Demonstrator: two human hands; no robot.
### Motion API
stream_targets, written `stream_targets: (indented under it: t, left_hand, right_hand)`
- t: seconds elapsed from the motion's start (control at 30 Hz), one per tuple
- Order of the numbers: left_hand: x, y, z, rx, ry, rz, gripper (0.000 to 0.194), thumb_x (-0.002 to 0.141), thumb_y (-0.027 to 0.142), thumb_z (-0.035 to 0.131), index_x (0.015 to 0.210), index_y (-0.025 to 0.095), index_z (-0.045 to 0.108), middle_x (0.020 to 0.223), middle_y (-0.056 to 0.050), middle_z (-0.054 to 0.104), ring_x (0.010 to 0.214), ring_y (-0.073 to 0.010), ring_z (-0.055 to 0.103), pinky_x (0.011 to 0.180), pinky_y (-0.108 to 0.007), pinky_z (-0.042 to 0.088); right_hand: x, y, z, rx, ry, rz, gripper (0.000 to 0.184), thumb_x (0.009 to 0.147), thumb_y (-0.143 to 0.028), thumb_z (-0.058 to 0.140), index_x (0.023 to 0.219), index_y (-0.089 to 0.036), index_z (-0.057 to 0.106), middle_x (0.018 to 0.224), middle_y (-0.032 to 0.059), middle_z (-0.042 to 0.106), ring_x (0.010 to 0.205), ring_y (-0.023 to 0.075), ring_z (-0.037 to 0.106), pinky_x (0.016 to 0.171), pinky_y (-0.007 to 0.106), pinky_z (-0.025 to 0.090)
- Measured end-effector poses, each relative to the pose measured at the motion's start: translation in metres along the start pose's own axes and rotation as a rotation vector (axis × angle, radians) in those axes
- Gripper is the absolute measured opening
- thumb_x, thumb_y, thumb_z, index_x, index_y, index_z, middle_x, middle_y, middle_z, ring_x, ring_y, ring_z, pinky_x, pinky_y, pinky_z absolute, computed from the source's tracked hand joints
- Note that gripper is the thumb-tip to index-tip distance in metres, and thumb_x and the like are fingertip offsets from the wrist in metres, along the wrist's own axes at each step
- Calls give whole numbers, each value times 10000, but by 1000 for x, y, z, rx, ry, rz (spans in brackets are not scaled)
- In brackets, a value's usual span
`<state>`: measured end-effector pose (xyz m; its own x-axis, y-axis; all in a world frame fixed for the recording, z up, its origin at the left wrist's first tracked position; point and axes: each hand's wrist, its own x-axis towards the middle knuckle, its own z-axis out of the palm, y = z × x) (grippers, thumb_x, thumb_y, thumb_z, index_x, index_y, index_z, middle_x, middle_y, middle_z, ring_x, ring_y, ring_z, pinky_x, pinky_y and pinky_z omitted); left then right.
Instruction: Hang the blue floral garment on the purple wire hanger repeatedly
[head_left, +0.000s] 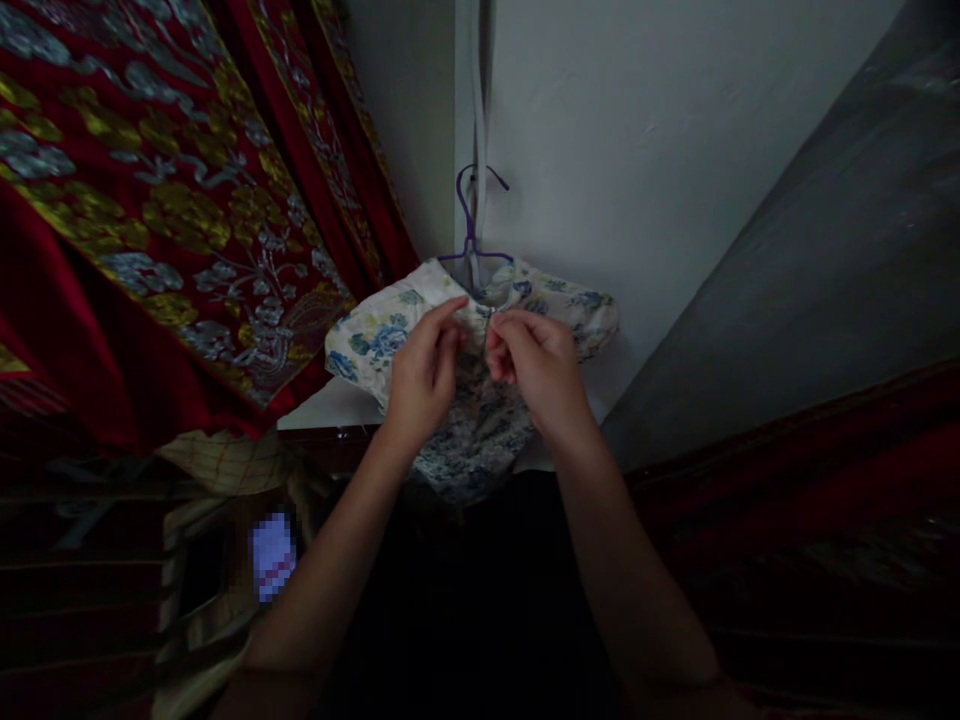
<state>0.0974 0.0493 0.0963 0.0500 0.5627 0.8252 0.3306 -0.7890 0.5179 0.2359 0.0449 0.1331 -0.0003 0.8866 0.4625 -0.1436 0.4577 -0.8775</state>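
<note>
My two hands are nearest me, raised in front of the hanging floral garment [472, 450]. My left hand [421, 370] has its forefinger reaching along the neckline, thumb apart from it; whether my other fingers grip any cloth I cannot tell. My right hand [541, 370] is curled, thumb and forefinger pinching at the neckline's front edge. I'd say I'm at the step of working the front opening at the neck; the next move calls for a fine fingertip grip there, with the left side held steady.

The garment points neck-up: its long axis runs from the collar down toward me to the hem, short sleeves spreading to either side. Behind the neckline is the purple hanger [469, 225], its hook tip toward the right, by a pale strip [477, 90] against the wall [645, 120].
</note>
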Motion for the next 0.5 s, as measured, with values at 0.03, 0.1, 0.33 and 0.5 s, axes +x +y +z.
stream_targets:
  t: [0.03, 0.1, 0.33, 0.5]
  left_hand:
    - [15, 5, -2, -6, -23, 16, 294, 997, 219, 546, 1281, 218, 623, 991, -54, 686, 912, -190, 642, 907, -333, 487]
    - [35, 13, -4, 7, -45, 48, 206, 979, 226, 592, 1165, 194, 674, 971, -48, 699, 881, -176, 649, 877, -303, 490]
    - [39, 18, -9, 278, -285, 249, 163, 995, 165, 529, 1098, 167, 655, 1028, -73, 708, 934, -181, 658, 846, -305, 502]
    - [35, 15, -17, 400, -110, 356, 100, 994, 256, 594, 983, 186, 664, 911, -38, 718, 870, -173, 651, 843, -319, 466]
  right_hand:
    - [0, -3, 0, -13, -5, -25, 253, 880, -261, 539, 635, -197, 555, 514, -65, 480, 400, 42, 438, 409, 176, 314]
    - [-1, -6, -1, -26, 6, -64, 254, 881, -248, 535, 633, -196, 553, 513, -66, 475, 400, 40, 440, 408, 173, 309]
    - [-11, 1, -3, -36, 96, -114, 262, 866, -228, 525, 607, -200, 542, 470, -69, 456, 374, 48, 407, 386, 190, 266]
    - [-7, 17, 3, -129, 70, -118, 270, 894, -284, 535, 640, -200, 565, 467, -64, 455, 395, 70, 409, 423, 216, 287]
